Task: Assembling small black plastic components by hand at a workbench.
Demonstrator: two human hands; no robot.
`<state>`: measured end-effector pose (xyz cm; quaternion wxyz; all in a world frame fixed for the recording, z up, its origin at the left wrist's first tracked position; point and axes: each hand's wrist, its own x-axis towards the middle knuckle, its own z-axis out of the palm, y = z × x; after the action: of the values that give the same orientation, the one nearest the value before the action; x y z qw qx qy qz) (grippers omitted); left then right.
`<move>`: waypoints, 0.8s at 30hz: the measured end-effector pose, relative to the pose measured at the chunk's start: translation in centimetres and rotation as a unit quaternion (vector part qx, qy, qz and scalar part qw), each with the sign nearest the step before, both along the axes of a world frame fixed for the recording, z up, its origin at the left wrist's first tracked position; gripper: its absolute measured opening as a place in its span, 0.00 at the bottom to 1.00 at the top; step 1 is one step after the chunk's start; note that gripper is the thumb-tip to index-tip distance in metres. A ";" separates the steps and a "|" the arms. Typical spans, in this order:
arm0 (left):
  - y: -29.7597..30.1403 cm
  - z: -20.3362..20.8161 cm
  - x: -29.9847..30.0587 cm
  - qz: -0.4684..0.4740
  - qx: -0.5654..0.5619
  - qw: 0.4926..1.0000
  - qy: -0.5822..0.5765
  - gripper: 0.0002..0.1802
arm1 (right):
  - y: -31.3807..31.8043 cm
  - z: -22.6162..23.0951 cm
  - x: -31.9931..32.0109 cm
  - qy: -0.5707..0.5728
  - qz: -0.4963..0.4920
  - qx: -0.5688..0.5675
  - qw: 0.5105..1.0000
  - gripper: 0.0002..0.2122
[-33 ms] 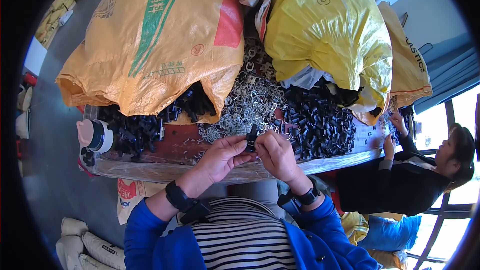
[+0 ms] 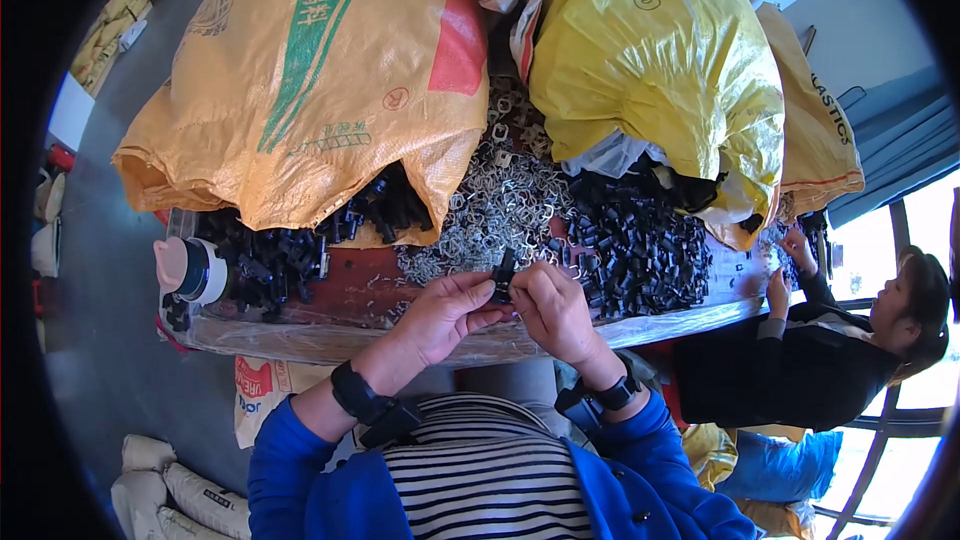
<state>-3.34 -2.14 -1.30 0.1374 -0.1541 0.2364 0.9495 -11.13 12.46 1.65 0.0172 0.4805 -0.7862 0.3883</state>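
Note:
A small black plastic part (image 2: 505,270) stands upright between my hands, just over the table's front edge. My left hand (image 2: 445,318) grips it between thumb and fingers. Against its right side, the fingers of my right hand (image 2: 555,312) are pinched; whether they hold a smaller piece is hidden. Small silvery metal clips (image 2: 505,202) lie heaped beyond my hands. To their right is a pile of short black plastic pieces (image 2: 645,250), and to their left are longer black plastic parts (image 2: 265,262).
An orange woven sack (image 2: 350,70) and a yellow sack (image 2: 650,60) spill parts onto the reddish table (image 2: 365,280). A cup with a pink lid (image 2: 190,270) stands at the left corner. At the right, a co-worker (image 2: 790,360) handles small parts. More sacks (image 2: 185,490) lie on the floor.

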 end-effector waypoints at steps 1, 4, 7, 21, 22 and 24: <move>0.1 0.0 0.1 0.000 0.000 1.000 0.001 0.09 | 0.1 0.3 0.1 0.017 0.007 0.008 1.000 0.03; 0.4 -0.1 0.6 -0.002 -0.042 0.999 -0.011 0.10 | 0.3 0.8 0.7 0.054 0.020 0.023 0.998 0.04; 0.9 0.1 1.1 -0.011 -0.075 0.997 -0.009 0.10 | 0.8 1.1 1.5 0.097 0.028 0.070 0.992 0.04; -1.1 0.9 2.2 -0.046 -0.138 0.989 -0.004 0.10 | 0.0 -0.9 -3.0 -0.404 0.068 -0.046 0.911 0.05; -1.5 0.6 2.0 -0.033 -0.130 0.991 -0.013 0.10 | -0.8 -0.9 -4.9 -0.311 0.035 -0.025 0.949 0.05; -2.3 0.2 1.7 -0.004 -0.116 0.993 -0.034 0.10 | -3.0 -1.5 -8.2 -0.111 -0.072 0.007 0.991 0.07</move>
<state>-1.68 -4.46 -1.14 0.1306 -0.1998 0.3405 0.9095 -19.31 9.51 0.14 -0.0461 0.3764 -0.8187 0.4312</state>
